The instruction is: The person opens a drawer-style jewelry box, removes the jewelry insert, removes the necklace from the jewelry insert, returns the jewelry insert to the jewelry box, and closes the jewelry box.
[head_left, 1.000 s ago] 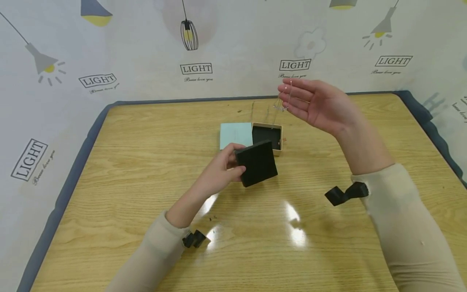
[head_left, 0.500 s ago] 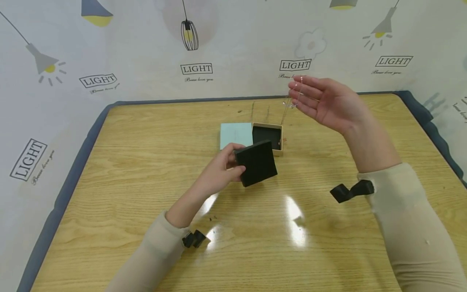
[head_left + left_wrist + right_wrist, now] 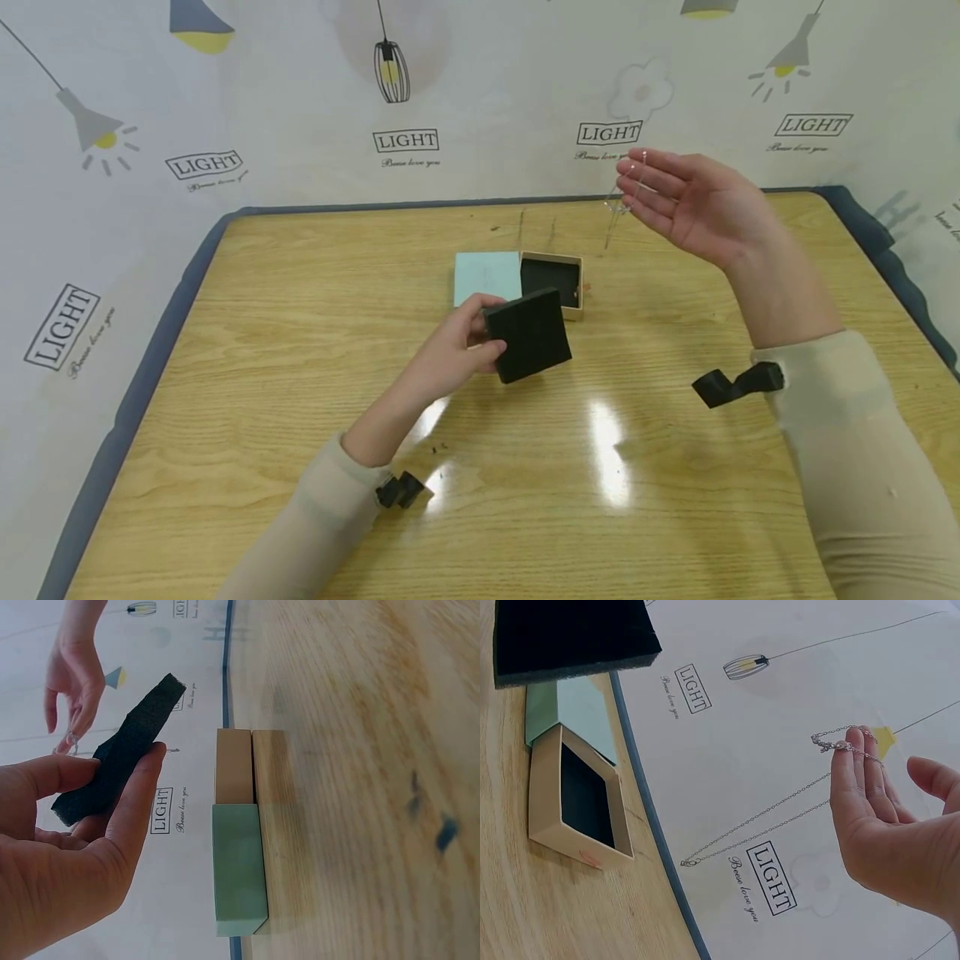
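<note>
My left hand [image 3: 453, 354] pinches a square black foam pad [image 3: 532, 337] between thumb and fingers, tilted above the table. In the left wrist view the pad [image 3: 127, 750] appears edge-on. Raised at the far right, my right hand [image 3: 708, 204] has its palm showing and its fingers extended. A thin silver chain necklace [image 3: 841, 745] drapes over those fingers and dangles in a long loop, as the right wrist view shows. Behind the pad lies a small jewelry box: a tan drawer [image 3: 544, 802] with a black inside, partly slid out of a mint-green sleeve [image 3: 486, 277].
The wood-grain table [image 3: 300, 333] has a dark blue edging [image 3: 360, 205] along its back. Beyond it rises a white patterned backdrop [image 3: 495, 67] with lamp drawings. Black straps [image 3: 738, 385] hang at both sleeve cuffs. Small dark specks [image 3: 438, 450] mark the tabletop.
My right hand has moved right and slightly up, carrying the necklace; its hanging end has shifted from over the box to the box's right. My left hand and the foam pad stay put.
</note>
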### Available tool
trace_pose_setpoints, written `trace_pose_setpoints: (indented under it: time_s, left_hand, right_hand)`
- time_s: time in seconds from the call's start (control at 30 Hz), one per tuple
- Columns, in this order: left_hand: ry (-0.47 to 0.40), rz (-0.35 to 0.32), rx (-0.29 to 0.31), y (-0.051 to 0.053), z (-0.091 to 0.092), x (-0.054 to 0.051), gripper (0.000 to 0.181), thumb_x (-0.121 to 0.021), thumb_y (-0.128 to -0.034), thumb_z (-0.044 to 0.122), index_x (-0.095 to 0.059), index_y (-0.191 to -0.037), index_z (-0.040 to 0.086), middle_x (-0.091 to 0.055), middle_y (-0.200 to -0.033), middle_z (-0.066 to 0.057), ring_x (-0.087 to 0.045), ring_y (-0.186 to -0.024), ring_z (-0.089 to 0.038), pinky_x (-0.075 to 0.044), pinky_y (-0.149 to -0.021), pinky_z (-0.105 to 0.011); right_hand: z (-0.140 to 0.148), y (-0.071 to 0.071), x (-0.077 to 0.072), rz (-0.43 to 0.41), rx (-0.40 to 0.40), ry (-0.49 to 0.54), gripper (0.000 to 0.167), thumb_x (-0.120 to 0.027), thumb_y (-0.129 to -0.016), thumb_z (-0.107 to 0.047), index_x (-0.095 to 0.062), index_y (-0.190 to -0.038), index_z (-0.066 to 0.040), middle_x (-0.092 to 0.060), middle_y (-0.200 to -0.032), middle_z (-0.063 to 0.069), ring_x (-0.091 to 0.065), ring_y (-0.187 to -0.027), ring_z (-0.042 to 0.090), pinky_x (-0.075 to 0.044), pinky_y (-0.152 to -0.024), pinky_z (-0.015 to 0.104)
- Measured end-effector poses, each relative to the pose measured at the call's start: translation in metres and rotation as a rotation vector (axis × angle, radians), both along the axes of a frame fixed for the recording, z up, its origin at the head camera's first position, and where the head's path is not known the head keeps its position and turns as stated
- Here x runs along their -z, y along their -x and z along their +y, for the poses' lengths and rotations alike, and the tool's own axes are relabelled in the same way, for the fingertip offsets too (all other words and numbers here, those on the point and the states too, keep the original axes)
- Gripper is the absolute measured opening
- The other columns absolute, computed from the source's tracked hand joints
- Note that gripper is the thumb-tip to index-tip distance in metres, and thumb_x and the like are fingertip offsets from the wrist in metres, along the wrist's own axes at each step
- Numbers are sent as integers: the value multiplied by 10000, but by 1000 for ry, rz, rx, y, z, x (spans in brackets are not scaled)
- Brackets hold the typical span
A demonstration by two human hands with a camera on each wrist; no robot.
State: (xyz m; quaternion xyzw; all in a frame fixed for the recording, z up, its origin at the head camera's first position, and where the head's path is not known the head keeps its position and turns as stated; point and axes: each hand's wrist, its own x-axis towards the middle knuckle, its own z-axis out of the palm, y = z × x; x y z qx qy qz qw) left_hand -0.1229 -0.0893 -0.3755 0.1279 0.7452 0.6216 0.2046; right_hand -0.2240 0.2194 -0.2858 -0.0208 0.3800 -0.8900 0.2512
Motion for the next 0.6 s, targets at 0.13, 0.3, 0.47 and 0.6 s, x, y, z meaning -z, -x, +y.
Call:
trace_pose_setpoints:
  time_s: [0.13,0.3,0.47,0.6]
  left_hand:
    - [2,0,0,0,0,0,468,-499,-989,-26,-384,-1436,50,-599,-1334,-257,-628,-1171,-380,-595,-890,-562]
    - [3,-4,1,-1,0,-2,469,-499,-991,-25,-380,-1438,49,-600,-1333,-257,-631,-1171,-383,-593,-895,-563]
    - [17,0,0,-1,-1,-3,465,-503,-993,-19,-384,-1436,51,-605,-1325,-257,-634,-1168,-382,-596,-894,-556]
    - [17,-1,-6,-1,-1,-2,463,-502,-993,-21,-388,-1435,53,-608,-1319,-256,-637,-1163,-380,-597,-894,-554]
  right_hand:
    - [5,4,1,-22,12,3,297,-487,-1037,-69,-564,-1311,18,-681,-1250,186,-685,-1117,298,-609,-919,384]
    - [10,6,3,-39,24,3,312,-500,-1032,-67,-554,-1330,9,-679,-1258,182,-681,-1129,295,-605,-926,383]
    - [15,10,6,-59,35,7,320,-509,-1030,-69,-552,-1339,2,-679,-1264,178,-678,-1137,295,-602,-932,385]
    - [19,12,10,-76,36,12,312,-501,-1034,-75,-558,-1331,6,-686,-1251,180,-684,-1123,297,-604,-926,388]
